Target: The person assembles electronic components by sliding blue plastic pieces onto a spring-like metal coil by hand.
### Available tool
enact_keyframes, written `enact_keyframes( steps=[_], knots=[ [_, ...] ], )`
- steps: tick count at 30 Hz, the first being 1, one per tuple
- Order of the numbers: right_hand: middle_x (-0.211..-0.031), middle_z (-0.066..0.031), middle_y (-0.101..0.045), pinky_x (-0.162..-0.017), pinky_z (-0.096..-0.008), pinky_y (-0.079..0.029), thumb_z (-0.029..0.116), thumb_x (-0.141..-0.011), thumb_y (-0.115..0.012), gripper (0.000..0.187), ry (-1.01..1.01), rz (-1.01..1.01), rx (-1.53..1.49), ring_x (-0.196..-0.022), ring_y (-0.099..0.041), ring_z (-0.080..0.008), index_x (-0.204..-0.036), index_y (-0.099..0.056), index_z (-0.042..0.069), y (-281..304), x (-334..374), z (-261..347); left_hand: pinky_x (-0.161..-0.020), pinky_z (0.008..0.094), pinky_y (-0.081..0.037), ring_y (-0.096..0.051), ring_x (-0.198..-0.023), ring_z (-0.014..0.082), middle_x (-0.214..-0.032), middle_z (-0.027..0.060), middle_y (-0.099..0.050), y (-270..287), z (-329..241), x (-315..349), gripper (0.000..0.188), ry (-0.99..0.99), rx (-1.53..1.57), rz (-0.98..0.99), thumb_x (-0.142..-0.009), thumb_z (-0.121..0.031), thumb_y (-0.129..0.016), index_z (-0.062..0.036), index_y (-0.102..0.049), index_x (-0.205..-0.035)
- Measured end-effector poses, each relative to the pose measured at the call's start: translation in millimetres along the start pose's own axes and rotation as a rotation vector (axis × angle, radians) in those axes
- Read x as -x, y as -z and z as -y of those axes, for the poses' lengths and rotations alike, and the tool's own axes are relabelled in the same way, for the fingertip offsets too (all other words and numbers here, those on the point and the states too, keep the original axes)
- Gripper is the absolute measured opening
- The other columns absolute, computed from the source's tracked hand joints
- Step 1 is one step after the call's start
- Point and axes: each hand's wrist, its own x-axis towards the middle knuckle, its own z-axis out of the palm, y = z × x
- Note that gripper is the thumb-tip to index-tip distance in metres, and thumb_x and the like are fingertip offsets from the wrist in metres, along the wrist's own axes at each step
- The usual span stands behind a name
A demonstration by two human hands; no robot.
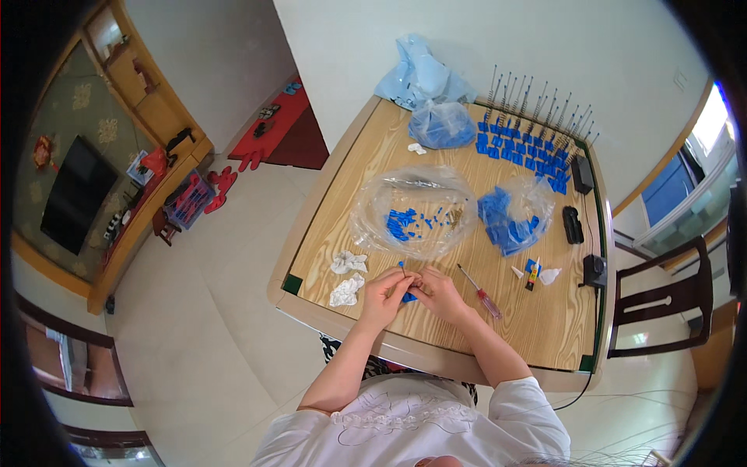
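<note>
My left hand and my right hand meet near the front edge of the table, fingers closed together. Between them is a small blue plastic part, mostly covered by my fingers. A thin rod with a blue tip sticks up from my left fingers. How the rod and the part join is hidden. Just beyond my hands lies an open clear plastic bag with small blue pieces and brass-coloured bits on it. A screwdriver with a red see-through handle rests right of my right hand.
Crumpled tissues lie left of my hands. A bag of blue parts, a glue tube and black devices are at right. Rows of blue bases with upright springs and rods stand at the far right corner, beside blue bags.
</note>
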Motion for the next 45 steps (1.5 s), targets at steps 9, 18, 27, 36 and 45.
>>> enact_keyframes(
  steps=[9,18,27,36,45],
  knots=[
    [-0.076,-0.0131,-0.055,-0.064,-0.0366,-0.044,0.004,-0.071,-0.065,0.016,0.012,-0.026,-0.046,-0.074,-0.053,-0.0307,-0.083,-0.056,-0.001,-4,1,-8,-0.068,0.0256,-0.046,-0.059,-0.075,0.0166,-0.081,0.0097,-0.062,-3,3,0,0.012,0.015,-0.033,-0.019,-0.082,0.0,-0.053,0.0026,-0.064,-0.086],
    [-0.075,-0.0135,-0.053,-0.064,-0.0363,-0.044,0.006,-0.072,-0.065,0.016,0.018,0.02,-0.009,-0.073,-0.052,-0.0307,-0.082,-0.055,-0.001,-3,1,-11,-0.069,0.028,-0.045,-0.058,-0.077,0.0189,-0.081,0.0096,-0.063,-4,7,0,0.01,-0.013,-0.033,-0.037,-0.08,0.002,-0.054,0.003,-0.064,-0.083],
    [-0.075,-0.0135,-0.053,-0.064,-0.0371,-0.044,0.006,-0.072,-0.065,0.016,0.027,-0.003,-0.025,-0.074,-0.052,-0.0308,-0.082,-0.055,-0.001,-4,2,-12,-0.077,0.0287,-0.044,-0.057,-0.085,0.0184,-0.084,0.01,-0.063,-4,6,0,0.011,0.013,-0.019,-0.011,-0.083,0.002,-0.051,0.0046,-0.062,-0.083],
    [-0.075,-0.0135,-0.054,-0.063,-0.037,-0.044,0.006,-0.071,-0.066,0.017,0.034,-0.011,-0.026,-0.073,-0.052,-0.0305,-0.081,-0.055,-0.001,-6,3,-14,-0.071,0.0281,-0.045,-0.057,-0.078,0.0191,-0.081,0.0095,-0.062,-5,5,0,0.01,-0.017,-0.052,-0.041,-0.081,0.001,-0.054,0.0026,-0.064,-0.083],
    [-0.074,-0.0133,-0.054,-0.063,-0.0364,-0.044,0.005,-0.071,-0.066,0.017,0.049,-0.027,-0.031,-0.072,-0.053,-0.0304,-0.082,-0.055,-0.001,-6,2,-13,-0.07,0.0279,-0.045,-0.057,-0.079,0.0191,-0.081,0.0089,-0.062,-5,5,0,0.01,-0.011,-0.038,-0.042,-0.081,0.001,-0.054,0.0025,-0.064,-0.083]
  ],
)
